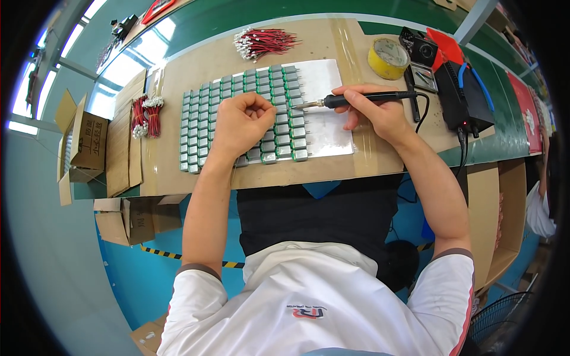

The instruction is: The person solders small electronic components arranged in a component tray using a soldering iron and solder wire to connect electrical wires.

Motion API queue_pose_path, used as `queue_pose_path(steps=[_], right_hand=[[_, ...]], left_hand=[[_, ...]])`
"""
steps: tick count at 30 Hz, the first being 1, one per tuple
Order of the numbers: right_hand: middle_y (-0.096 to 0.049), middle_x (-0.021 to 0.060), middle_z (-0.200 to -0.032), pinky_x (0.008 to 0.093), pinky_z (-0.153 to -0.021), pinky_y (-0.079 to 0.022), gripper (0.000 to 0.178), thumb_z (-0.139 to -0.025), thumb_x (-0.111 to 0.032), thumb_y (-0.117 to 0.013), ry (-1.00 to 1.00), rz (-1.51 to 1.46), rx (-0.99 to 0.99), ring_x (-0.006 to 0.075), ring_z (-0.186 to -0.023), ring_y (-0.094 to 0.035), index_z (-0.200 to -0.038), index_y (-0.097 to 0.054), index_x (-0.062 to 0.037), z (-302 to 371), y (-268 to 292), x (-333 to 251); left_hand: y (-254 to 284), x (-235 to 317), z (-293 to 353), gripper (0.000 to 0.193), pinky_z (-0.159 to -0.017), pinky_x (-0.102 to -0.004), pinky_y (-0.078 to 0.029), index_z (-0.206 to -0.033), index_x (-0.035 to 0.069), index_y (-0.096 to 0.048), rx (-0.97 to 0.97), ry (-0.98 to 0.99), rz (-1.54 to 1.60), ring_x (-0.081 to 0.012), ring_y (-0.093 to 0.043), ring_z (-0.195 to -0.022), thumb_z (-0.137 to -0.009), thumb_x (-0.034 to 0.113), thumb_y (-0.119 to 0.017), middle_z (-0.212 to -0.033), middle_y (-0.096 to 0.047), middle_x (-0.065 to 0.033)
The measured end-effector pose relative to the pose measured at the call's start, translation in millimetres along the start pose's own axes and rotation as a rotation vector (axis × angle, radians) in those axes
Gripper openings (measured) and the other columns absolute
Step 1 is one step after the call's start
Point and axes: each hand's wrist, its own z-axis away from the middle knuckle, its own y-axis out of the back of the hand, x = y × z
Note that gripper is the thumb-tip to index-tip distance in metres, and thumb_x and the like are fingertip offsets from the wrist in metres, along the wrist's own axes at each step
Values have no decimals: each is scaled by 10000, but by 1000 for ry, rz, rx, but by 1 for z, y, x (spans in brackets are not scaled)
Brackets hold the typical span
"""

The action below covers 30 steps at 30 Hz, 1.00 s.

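Rows of small grey blocks with green edges (202,113) cover a white board (335,127) on the bench. My right hand (380,115) grips a black soldering iron (371,97) by its handle. Its metal tip points left and reaches the right-hand columns of blocks. Over the middle of the rows is my left hand (246,124), its fingers closed in a pinch close to the tip. Whatever the pinch holds is too small or hidden to make out. Some blocks lie hidden beneath that hand.
Red wires with white connectors (267,44) lie beyond the board; more wire bundles (147,115) are at left. Yellow tape (388,58), a black soldering station (463,98) and a small tray (423,78) stand right. A cardboard box (83,139) sits at the left edge.
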Motion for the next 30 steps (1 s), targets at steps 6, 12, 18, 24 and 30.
queue_pose_path(steps=[6, 12, 18, 24, 30], right_hand=[[-729, 137, -837, 227, -583, -532, 239, -980, -150, -624, 2, -22, 3, 113, -603, -653, -1109, -722, 26, 0, 0, 1], [-730, 129, -849, 227, -577, -532, 233, -982, -143, -622, -4, -15, 4, 110, -601, -649, -1107, -720, 28, 0, -1, -1], [-706, 124, -808, 257, -630, -571, 246, -996, -124, -600, -26, 7, -4, 143, -668, -681, -1133, -699, 56, 1, -1, -4], [-698, 107, -753, 263, -665, -573, 246, -996, -121, -598, -21, 34, -4, 150, -672, -685, -1131, -698, 57, 1, -1, -4], [-684, 85, -703, 278, -731, -574, 248, -998, -123, -593, -26, 41, -2, 149, -654, -682, -1131, -698, 59, 1, -1, -3]], left_hand=[[0, 0, -1, 66, -533, -189, -407, -790, -25, -711, -7, -18, -34, -13, -484, -589, -782, 37, -733, -659, -633, 21], [-1, 3, -1, 88, -534, -200, -415, -796, -31, -719, -11, 1, -69, -18, -485, -583, -787, 54, -740, -651, -639, 16], [0, 3, -1, 100, -532, -203, -410, -800, -31, -725, -22, 9, -80, -19, -478, -580, -790, 66, -746, -648, -635, 18], [-1, 5, -1, 97, -525, -206, -404, -807, -29, -730, -18, 18, -84, -19, -472, -573, -792, 65, -746, -641, -632, 18], [0, 3, -1, 105, -520, -211, -404, -808, -29, -731, -28, 15, -86, -22, -470, -561, -795, 73, -751, -631, -631, 14]])
